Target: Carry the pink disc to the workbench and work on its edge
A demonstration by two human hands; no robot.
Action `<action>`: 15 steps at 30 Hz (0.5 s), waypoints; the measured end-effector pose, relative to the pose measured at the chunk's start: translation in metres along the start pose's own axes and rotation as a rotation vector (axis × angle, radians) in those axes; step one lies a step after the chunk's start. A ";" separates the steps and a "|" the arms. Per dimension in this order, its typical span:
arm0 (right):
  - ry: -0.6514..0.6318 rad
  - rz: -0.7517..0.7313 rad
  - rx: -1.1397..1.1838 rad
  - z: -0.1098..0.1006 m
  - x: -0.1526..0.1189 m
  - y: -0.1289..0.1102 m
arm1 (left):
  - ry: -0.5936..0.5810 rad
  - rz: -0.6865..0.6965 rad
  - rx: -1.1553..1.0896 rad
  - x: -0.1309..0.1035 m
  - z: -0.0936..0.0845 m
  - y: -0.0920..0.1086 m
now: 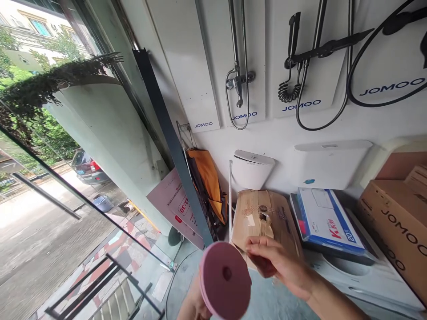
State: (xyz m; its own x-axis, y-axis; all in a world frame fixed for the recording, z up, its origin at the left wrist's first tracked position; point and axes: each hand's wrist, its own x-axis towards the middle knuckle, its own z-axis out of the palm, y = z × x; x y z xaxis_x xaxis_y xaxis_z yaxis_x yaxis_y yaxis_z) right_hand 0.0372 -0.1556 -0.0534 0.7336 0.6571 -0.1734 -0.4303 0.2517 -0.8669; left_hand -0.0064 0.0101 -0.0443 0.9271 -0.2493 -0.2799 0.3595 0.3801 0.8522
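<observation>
Pink disc point(225, 281) sits at 6 o'clock in frame, flat face tilted toward the camera, small hole near its centre. Looks like a grinding wheel, can't confirm.

Left hand point(193, 306) is under the disc at 7 o'clock, mostly hidden behind it. It seems to carry the disc from behind or below, but the fingers are out of sight, so I can't tell how they're set.

Right hand point(278, 264) comes in from 4 o'clock, fingers point(258, 246) bent, tips right at the disc's upper right edge. Contact or just beside: can't tell. Not clenched, nothing visibly pinched.

Behind the hands at 12 o'clock: worn cardboard box point(260, 218) with torn tape. At 2 o'clock a blue-and-white box point(328, 220), at 3 o'clock a brown JOMOO carton point(396, 231). Shower sets point(238, 75) mounted on the wall above. Glass front point(66, 213) at 9 o'clock, street outside.

Risks, my read:
- Disc is supported by a hand I can't see, with at most a light touch at the rim from the other. If either shifts, it tips off and drops to the floor; brittle wheel would chip or crack.
- Rim contact only gives little control of tilt.
- Boxes sit close behind, so a swing forward knocks the cardboard box.
</observation>
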 end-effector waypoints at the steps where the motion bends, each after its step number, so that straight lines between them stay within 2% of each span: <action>1: 0.021 -0.013 -0.015 0.000 -0.001 -0.004 | 0.005 0.038 0.153 -0.003 0.005 0.004; 4: 0.068 -0.102 -0.122 0.005 -0.009 -0.017 | 0.075 0.312 0.709 -0.009 0.018 0.013; 6: 0.075 -0.163 -0.219 0.010 -0.016 -0.023 | 0.213 0.536 0.993 -0.011 0.021 0.014; 8: 0.056 -0.187 -0.297 0.016 -0.025 -0.024 | 0.378 0.686 1.109 -0.009 0.019 0.010; 10: 0.068 -0.184 -0.337 0.019 -0.031 -0.016 | 0.571 0.760 1.003 -0.005 0.013 0.006; 12: 0.094 -0.139 -0.328 0.018 -0.032 -0.002 | 0.704 0.717 0.720 -0.001 0.007 0.004; 13: 0.093 -0.094 -0.308 0.015 -0.031 0.006 | 0.715 0.645 0.536 0.000 0.005 0.005; 15: 0.043 0.016 -0.223 0.005 -0.022 0.019 | 0.648 0.443 0.203 -0.001 0.004 0.008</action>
State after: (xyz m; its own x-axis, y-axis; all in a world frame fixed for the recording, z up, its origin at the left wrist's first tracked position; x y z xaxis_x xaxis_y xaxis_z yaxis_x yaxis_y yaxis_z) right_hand 0.0097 -0.1617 -0.0632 0.7513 0.6279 -0.2032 -0.3183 0.0750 -0.9450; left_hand -0.0047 0.0102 -0.0352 0.8784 0.4758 -0.0446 -0.0243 0.1376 0.9902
